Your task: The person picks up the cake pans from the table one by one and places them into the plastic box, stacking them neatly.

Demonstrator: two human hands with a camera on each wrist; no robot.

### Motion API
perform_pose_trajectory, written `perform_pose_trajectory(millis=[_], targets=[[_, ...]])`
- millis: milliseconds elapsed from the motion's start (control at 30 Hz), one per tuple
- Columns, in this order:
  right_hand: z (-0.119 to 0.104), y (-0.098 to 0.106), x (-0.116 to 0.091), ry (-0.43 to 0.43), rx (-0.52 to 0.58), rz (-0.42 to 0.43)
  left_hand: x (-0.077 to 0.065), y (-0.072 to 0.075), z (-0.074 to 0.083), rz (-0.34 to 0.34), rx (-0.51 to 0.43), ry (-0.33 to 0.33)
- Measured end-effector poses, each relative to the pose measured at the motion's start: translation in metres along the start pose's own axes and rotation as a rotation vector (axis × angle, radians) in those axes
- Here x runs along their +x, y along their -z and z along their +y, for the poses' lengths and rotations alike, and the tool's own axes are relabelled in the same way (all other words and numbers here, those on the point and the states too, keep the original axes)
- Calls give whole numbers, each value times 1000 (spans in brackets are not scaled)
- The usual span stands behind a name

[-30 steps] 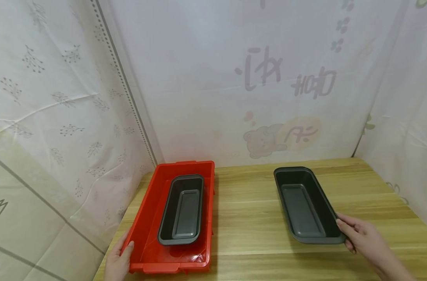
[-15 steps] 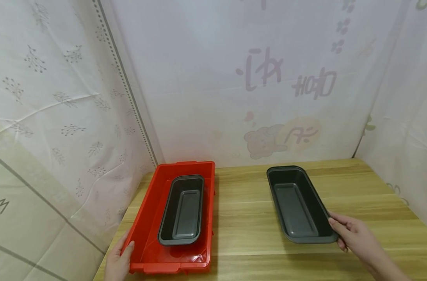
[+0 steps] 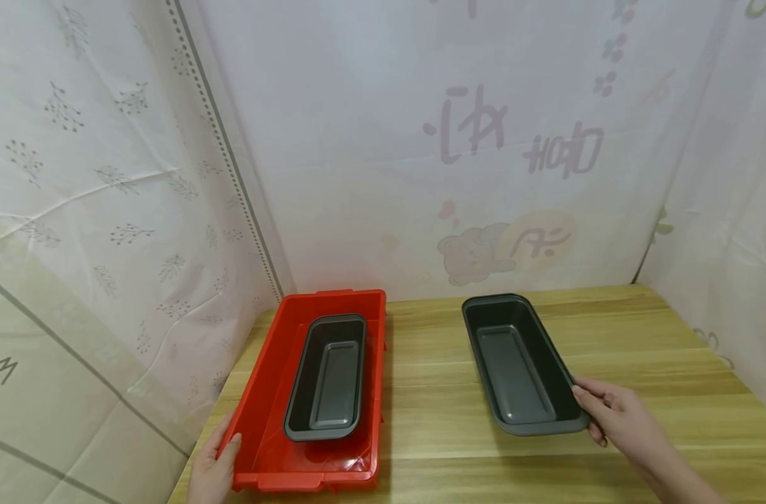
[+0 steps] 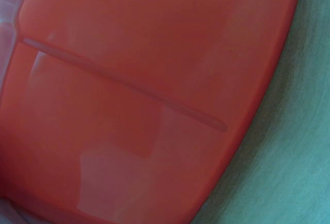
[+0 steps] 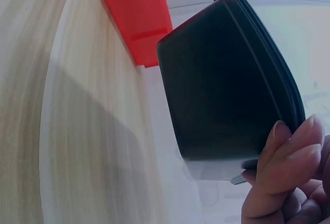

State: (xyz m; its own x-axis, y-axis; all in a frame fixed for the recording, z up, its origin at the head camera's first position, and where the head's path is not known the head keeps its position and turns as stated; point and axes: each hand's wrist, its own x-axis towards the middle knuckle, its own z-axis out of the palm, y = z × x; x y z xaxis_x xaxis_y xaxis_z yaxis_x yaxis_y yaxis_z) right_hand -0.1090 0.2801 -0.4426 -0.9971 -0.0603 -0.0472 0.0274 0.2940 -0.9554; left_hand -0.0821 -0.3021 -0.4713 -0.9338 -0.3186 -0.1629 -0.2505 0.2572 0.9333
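My right hand (image 3: 616, 413) pinches the near right corner of a dark grey loaf pan (image 3: 515, 374), thumb on top of the rim and fingers below. In the right wrist view this loaf pan (image 5: 221, 84) is seen from outside, raised over the table with its shadow beneath. A second loaf pan (image 3: 340, 385) of the same kind sits inside a red plastic tray (image 3: 251, 413) on the left. My left hand (image 3: 211, 465) grips the tray's near left corner, thumb over the rim. The left wrist view is mostly filled by the red tray's wall (image 4: 154, 146).
The wood-grain table (image 3: 433, 420) runs between the tray and the held pan and on to the right. Patterned pale curtains (image 3: 370, 175) hang behind the table and along both sides.
My right hand has carried its loaf pan leftward over the table, closer to the red tray. The left hand, the tray and the pan inside it stay where they were.
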Motion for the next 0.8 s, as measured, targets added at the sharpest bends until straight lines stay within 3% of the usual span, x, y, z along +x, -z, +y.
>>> perform_pose_trajectory(millis=[800], targets=[[-14,-22,13,85,89,-149,0,0,1,6,-6,5]])
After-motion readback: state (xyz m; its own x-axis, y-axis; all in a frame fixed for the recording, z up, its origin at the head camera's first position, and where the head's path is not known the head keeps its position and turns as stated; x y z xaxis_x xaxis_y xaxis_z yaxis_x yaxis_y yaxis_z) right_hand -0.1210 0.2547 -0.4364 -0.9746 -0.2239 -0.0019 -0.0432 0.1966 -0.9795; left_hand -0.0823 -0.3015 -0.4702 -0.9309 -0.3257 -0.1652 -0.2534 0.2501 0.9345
